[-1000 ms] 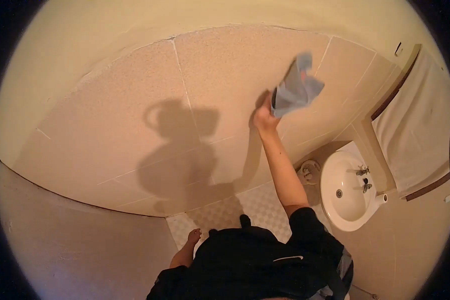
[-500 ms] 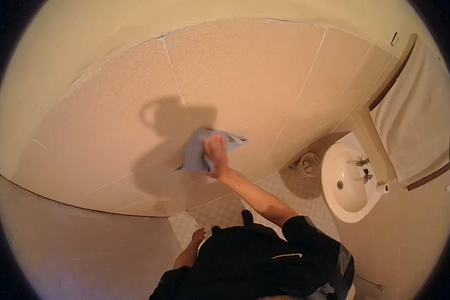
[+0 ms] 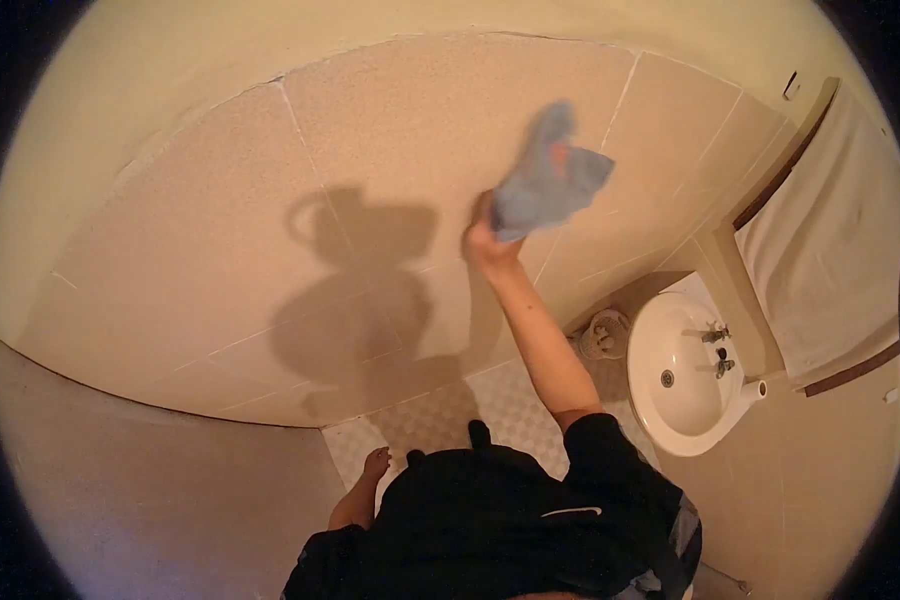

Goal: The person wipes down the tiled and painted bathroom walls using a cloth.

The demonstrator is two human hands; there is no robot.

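Note:
A blue-grey cloth (image 3: 545, 190) lies against the tiled wall (image 3: 410, 130), bunched under my right hand (image 3: 490, 245). The cloth covers most of the fingers of that hand, and it is blurred by motion. My left hand (image 3: 377, 462) hangs low beside my body, away from the wall, small in view with its fingers partly curled; whether anything is in it cannot be made out. My shadow falls on the tiles left of the cloth.
A white washbasin (image 3: 700, 440) with two taps stands at the right. Left of it on the tiled floor (image 3: 510, 400) is a small bin (image 3: 605, 335). A pale towel (image 3: 820, 240) hangs on the right wall. A grey panel (image 3: 170, 490) fills the lower left.
My right hand has moved up and to the right along the wall with the cloth. My left hand stays low at my side.

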